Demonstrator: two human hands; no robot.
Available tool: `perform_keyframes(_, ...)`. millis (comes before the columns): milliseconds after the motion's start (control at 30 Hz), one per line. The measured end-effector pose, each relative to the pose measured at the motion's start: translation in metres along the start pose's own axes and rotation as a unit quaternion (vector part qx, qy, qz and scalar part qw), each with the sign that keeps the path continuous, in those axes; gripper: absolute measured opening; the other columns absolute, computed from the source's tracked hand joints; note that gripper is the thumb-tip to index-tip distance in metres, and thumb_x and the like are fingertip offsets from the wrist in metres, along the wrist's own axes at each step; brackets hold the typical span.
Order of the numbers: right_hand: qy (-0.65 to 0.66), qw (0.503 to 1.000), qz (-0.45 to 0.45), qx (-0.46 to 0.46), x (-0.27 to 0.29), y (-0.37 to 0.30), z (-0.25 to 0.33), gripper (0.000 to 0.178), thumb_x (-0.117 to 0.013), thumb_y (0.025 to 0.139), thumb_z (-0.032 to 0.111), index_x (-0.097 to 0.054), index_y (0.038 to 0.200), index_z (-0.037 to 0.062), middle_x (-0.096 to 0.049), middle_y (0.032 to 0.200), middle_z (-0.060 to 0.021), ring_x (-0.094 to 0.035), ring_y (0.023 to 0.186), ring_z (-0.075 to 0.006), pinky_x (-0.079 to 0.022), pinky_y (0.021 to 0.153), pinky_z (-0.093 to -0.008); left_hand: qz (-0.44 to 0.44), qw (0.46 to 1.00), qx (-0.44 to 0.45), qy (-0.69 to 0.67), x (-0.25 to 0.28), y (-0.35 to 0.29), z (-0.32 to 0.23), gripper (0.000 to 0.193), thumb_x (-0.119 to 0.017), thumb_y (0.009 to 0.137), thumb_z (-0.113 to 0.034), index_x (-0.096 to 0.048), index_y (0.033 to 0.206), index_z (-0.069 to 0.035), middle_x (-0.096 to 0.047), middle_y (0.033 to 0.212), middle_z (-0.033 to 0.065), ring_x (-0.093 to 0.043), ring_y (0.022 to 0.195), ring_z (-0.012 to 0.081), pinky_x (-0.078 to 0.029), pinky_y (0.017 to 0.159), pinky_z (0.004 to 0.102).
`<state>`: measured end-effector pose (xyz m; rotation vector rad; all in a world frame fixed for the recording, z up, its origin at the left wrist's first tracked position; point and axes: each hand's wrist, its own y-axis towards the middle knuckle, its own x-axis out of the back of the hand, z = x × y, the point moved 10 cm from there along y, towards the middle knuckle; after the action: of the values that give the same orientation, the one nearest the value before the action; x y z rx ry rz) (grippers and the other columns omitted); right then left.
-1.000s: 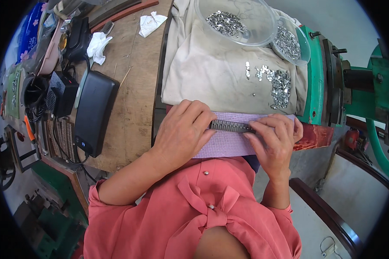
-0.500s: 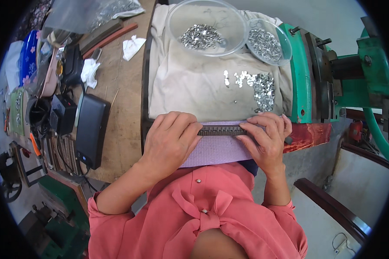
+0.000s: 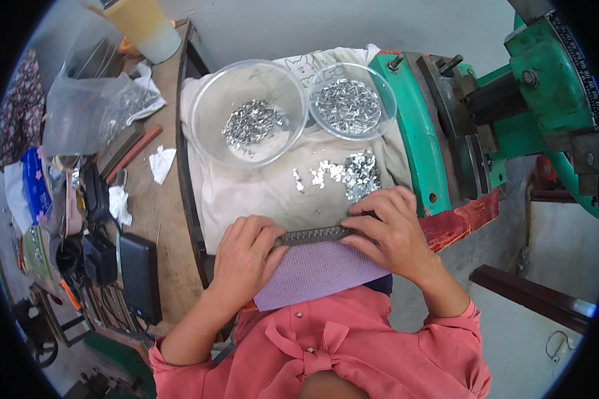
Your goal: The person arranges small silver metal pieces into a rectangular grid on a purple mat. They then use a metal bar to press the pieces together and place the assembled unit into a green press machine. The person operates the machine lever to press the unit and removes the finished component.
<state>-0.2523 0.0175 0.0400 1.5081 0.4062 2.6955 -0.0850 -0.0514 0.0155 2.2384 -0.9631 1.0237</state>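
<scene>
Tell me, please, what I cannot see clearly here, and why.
Head view:
Dark ridged strip: ends covered by the left hand and the right hand.
Yellow-white bottle: top cut off by the upper edge.
Green machine: cut off by the dark rim.
Loose silver pieces: too small for exact shapes.

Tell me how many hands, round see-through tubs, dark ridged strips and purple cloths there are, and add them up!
Hands: 2, left hand and right hand
Round see-through tubs: 2, bigger tub and smaller tub
Dark ridged strip: 1
Purple cloth: 1
Total: 6
</scene>
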Motion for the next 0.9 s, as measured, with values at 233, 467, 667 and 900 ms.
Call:
perform_keyframes(233,-0.057,0.993,-0.1,-0.023,0.065,0.046,-0.024,0.016,-0.081,0.075,0.011,-0.073,0.09,0.0084,-0.066,0.09,-0.0059,-0.064,0.085,-0.0266,-0.049,0.076,-0.038,0.005,0.999,-0.003,-0.045,-0.001,0.001,0.009,0.032,-0.082,0.07,-0.009,-0.067,0.098,-0.005,-0.061,0.1,0.009,-0.058,0.089,0.0311,-0.048,0.077,0.041)
perform_keyframes(467,-0.018,0.987,-0.106,-0.115,0.076,0.09,-0.078,0.013,-0.077,0.084,0.011,-0.077,0.096,0.005,-0.073,0.09,-0.0121,-0.069,0.074,-0.0262,-0.053,0.065,-0.0366,0.022,0.996,0.005,-0.086,-0.001,0.004,0.016,0.034,-0.084,0.068,-0.009,-0.069,0.098,-0.004,-0.063,0.098,0.0116,-0.06,0.09,0.0328,-0.049,0.078,0.0411)
perform_keyframes(667,-0.142,0.98,-0.069,-0.118,0.063,0.108,-0.095,0.012,-0.077,0.083,0.014,-0.077,0.092,0.0058,-0.072,0.09,-0.0122,-0.07,0.077,-0.0311,-0.054,0.068,-0.0402,0.028,0.993,-0.013,-0.111,0.001,0.002,0.016,0.034,-0.083,0.071,-0.011,-0.068,0.101,-0.004,-0.062,0.1,0.0116,-0.059,0.09,0.033,-0.049,0.077,0.0413)
perform_keyframes(900,-0.226,0.97,-0.031,-0.079,0.043,0.119,-0.085,0.01,-0.074,0.083,0.013,-0.078,0.09,0.0079,-0.071,0.085,-0.0112,-0.07,0.079,-0.0331,-0.054,0.073,-0.044,0.019,0.994,-0.018,-0.109,0.004,-0.001,0.015,0.036,-0.081,0.074,-0.011,-0.067,0.106,-0.004,-0.063,0.102,0.0123,-0.06,0.091,0.0335,-0.049,0.078,0.0419)
